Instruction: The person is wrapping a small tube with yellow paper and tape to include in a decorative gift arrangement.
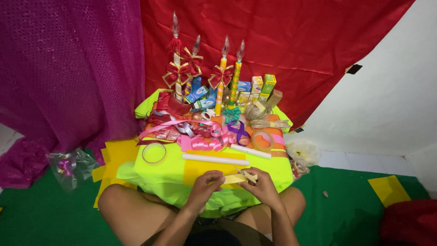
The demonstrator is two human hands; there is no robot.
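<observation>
My left hand (205,186) pinches the left end of a yellow paper strip (233,179) at the near edge of a low table draped in neon-green cloth (173,171). Small scissors (248,176) with pale handles are in my right hand (264,186), their blades at the strip's right end. A larger yellow paper sheet (200,167) lies on the cloth just beyond my hands.
Two white sticks (215,159) (250,151), two clear tape rolls (154,152) (262,140), curled ribbons (205,136) and twine (268,123) crowd the table. Decorated candles (221,75) and small boxes (255,89) stand behind. Yellow sheets (116,157) and a plastic bag (68,165) lie on the green floor.
</observation>
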